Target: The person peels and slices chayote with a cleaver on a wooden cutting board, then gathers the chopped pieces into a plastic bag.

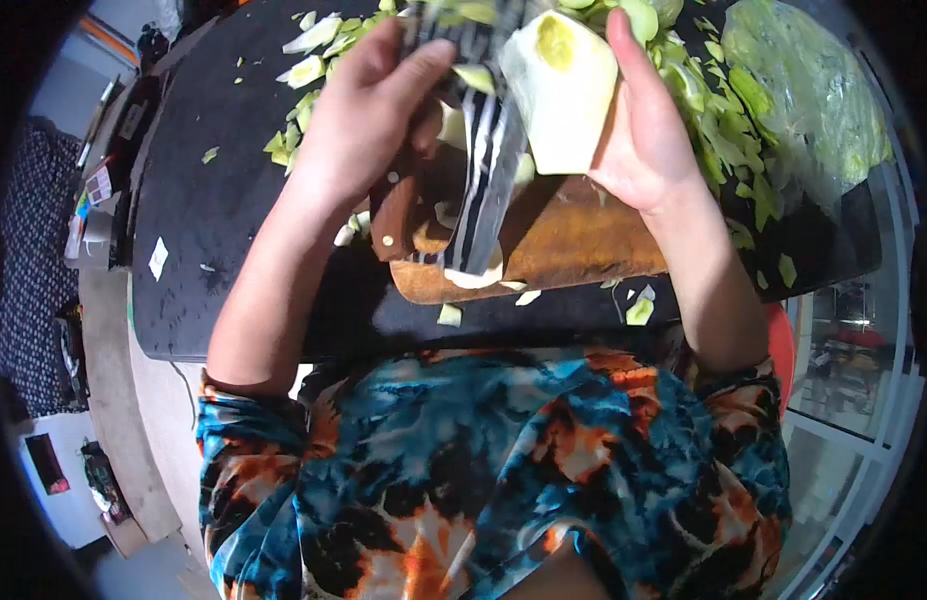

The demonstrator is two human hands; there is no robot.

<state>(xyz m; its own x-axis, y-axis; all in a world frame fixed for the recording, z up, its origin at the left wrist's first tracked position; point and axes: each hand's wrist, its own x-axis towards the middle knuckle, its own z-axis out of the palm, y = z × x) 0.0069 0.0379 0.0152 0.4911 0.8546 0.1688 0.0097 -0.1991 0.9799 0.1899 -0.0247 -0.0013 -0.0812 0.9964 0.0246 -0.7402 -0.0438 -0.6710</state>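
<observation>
My left hand [369, 110] is closed near the top of a knife with a riveted brown wooden handle [391, 220]. Its shiny blade [489, 160] shows as blurred black and pale stripes, and the exact grip is partly hidden. My right hand [649, 130] supports a peeled, pale green-white vegetable [567, 105] with a yellow-green hollow at its upper end; its kind I cannot make out. The blade is beside the vegetable's left side; contact cannot be told. Below both hands lies a wooden cutting board [574, 240]. A pale slice [474, 274] rests on its near edge.
Green and white peelings [719, 140] lie heaped to the right, with more scraps [309, 70] at the upper left. A clear plastic bag [804, 100] with green contents sits at the right. The black table [199, 260] has a near edge close to my body.
</observation>
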